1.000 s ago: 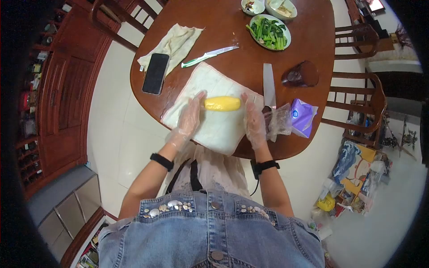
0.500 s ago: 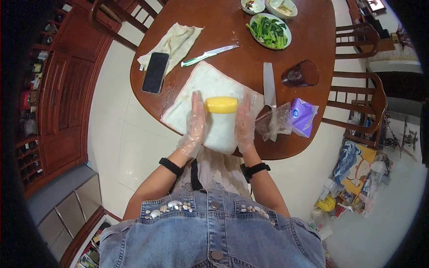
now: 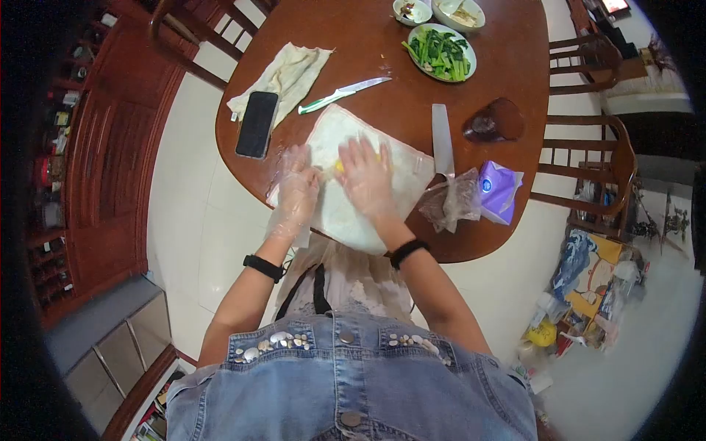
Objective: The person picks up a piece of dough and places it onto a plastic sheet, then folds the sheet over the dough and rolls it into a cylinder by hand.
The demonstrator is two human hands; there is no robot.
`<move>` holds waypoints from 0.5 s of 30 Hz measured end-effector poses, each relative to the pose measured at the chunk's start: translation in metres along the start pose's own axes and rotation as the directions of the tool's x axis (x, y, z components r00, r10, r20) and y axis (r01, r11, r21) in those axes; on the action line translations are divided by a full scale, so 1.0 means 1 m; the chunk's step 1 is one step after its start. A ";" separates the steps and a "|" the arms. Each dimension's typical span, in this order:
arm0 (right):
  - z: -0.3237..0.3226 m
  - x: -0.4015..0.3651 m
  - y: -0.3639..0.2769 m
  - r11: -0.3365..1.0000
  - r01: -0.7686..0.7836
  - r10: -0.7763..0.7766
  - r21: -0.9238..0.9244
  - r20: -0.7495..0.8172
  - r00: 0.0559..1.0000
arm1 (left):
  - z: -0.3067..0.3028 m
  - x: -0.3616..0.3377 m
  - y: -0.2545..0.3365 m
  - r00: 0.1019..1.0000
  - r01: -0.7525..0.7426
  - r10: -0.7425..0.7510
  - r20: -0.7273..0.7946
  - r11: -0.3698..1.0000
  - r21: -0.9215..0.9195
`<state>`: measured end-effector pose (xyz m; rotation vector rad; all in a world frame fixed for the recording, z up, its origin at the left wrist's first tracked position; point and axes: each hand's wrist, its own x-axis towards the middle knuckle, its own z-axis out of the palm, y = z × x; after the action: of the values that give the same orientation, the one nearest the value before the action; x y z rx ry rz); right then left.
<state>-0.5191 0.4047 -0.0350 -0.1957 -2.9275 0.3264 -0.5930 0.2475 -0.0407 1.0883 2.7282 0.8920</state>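
Two gloved hands lie on a white cloth [image 3: 346, 217] at the near edge of the round wooden table [image 3: 515, 44]. The right hand [image 3: 365, 176] has its fingers [image 3: 358, 151] spread wide and flat, palm down, over a yellow piece of food [image 3: 339, 167] that sits near the middle of the cloth. Only a sliver of yellow shows, at the thumb side. The left hand [image 3: 298, 192] rests just beside it with fingers loose and unclenched, gripping nothing, laid over the cloth's left edge.

Outward from the cloth: a cleaver [image 3: 442, 132] lies along its right side, with a crumpled plastic bag [image 3: 452, 200] and a purple packet [image 3: 500, 191] beyond. A green-handled knife [image 3: 342, 93] lies just past the far edge, and a black phone [image 3: 257, 123] rests to the left on a beige towel [image 3: 287, 70]. A plate of greens [image 3: 439, 53] stands well apart, at the far side.
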 end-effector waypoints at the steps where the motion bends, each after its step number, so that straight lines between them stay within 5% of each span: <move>1: 0.005 0.013 0.004 1.000 -0.006 0.006 -0.001 0.000 1.000 | -0.003 0.005 0.001 0.999 -0.021 0.025 -0.041 0.996 0.088; 7: 0.006 0.048 0.028 0.999 0.036 -0.035 -0.010 0.043 0.998 | -0.011 0.023 0.000 0.999 0.032 -0.034 0.012 0.992 0.125; 9: -0.003 0.040 0.045 0.993 -0.022 0.013 0.118 0.080 0.997 | -0.013 0.026 -0.005 0.999 0.031 -0.033 0.016 0.991 0.127; 11: 0.004 0.023 0.069 0.969 -0.097 0.105 0.228 -0.022 0.994 | -0.016 0.024 -0.007 0.993 0.024 -0.043 0.106 0.984 0.176; 15: -0.006 -0.016 0.096 0.957 -0.155 0.200 0.247 -0.168 0.965 | -0.021 0.022 0.000 0.997 0.050 -0.061 0.055 0.981 0.185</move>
<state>-0.4912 0.4967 -0.0539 -0.4327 -2.6595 0.6357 -0.6147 0.2514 -0.0200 1.0424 2.8203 0.5989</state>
